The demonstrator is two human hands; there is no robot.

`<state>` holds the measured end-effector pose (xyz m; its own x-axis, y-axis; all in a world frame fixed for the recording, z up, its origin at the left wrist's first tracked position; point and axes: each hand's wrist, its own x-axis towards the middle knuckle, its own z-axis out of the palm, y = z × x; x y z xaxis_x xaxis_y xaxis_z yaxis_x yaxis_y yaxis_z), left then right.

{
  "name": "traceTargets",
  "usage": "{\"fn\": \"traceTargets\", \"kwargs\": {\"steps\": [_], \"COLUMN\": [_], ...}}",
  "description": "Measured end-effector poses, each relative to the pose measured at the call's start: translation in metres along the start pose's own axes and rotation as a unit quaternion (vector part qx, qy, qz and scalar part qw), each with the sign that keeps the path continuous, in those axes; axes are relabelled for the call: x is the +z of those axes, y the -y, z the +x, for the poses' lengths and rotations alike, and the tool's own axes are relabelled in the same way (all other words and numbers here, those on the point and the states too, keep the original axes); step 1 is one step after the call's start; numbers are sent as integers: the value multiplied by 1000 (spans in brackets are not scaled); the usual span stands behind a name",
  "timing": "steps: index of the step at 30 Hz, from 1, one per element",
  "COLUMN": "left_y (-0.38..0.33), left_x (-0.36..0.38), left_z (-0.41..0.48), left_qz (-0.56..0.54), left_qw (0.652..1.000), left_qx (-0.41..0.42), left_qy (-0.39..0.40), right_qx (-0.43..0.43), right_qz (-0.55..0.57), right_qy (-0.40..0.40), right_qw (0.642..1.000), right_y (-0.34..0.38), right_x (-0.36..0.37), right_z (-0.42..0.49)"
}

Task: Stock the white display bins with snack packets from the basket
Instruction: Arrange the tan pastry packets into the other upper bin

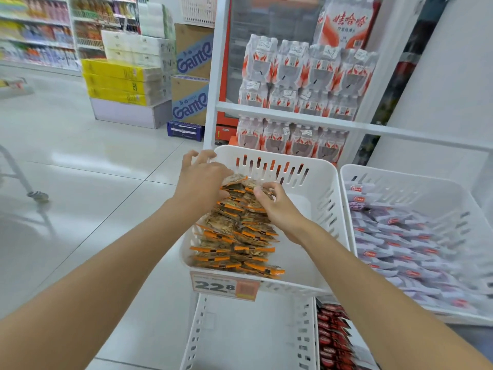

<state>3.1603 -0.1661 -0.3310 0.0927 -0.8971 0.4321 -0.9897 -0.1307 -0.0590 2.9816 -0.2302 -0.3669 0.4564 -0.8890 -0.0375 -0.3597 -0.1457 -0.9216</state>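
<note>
- Head view looks down on two bare forearms reaching into a white display bin (pixel 317 169) with a slotted wall, which sits on the top level of a white rack.
- Orange-edged snack packets (pixel 234 236) lie in that bin in two overlapping rows along its left side, running from the front rim toward the back; the right part of the bin floor is bare.
- The left hand (pixel 202 180) hovers palm down at the far end of the rows, near the bin's back left corner; its grip is loose, fingers spread, thumb touching the top packets.
- The right hand (pixel 277 206) is just beside it, its grip closed on the rearmost packets, thumb and curled fingers pinching them.
- A price tag (pixel 225 285) reading 22.8 hangs on the front rim.
- A neighbouring bin (pixel 378 180) to the right holds white-and-lilac packets (pixel 400 236).
- Red packets (pixel 333 337) fill a lower bin.
- Shrink-wrapped packs of bottled water (pixel 306 70) are stacked behind the rack, and Gante cartons (pixel 192 54) stand on the tiled floor (pixel 80 156) to the left.
</note>
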Motion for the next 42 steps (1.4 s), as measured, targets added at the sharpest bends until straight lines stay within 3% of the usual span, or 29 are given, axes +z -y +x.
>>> {"fn": "traceTargets", "kwargs": {"steps": [4,12,18,23,28,31,35,42], "left_y": [-6,-5,4,-3,5,10,11,-5], "left_x": [-4,7,10,7,4,4,10,12], "left_z": [15,27,35,41,35,32,30,27], "left_qz": [62,76,60,13,-146,-175,-116,109], "left_qw": [995,986,983,985,979,976,984,973], "left_qx": [55,138,145,132,84,69,104,177], "left_qy": [54,55,97,111,119,110,88,101], "right_qx": [9,10,8,10,13,8,-10,-16], "right_qz": [14,11,10,17,25,33,41,47], "right_qy": [-1,1,9,-3,-20,-12,-20,-22], "right_qw": [1000,1000,1000,1000,999,999,999,999], "right_y": [-1,-3,0,-4,-8,-10,-12,-14], "right_x": [-2,-4,-5,-8,-7,-5,-4,-4], "right_z": [0,-7,-11,-8,-2,-1,-2,0]}}
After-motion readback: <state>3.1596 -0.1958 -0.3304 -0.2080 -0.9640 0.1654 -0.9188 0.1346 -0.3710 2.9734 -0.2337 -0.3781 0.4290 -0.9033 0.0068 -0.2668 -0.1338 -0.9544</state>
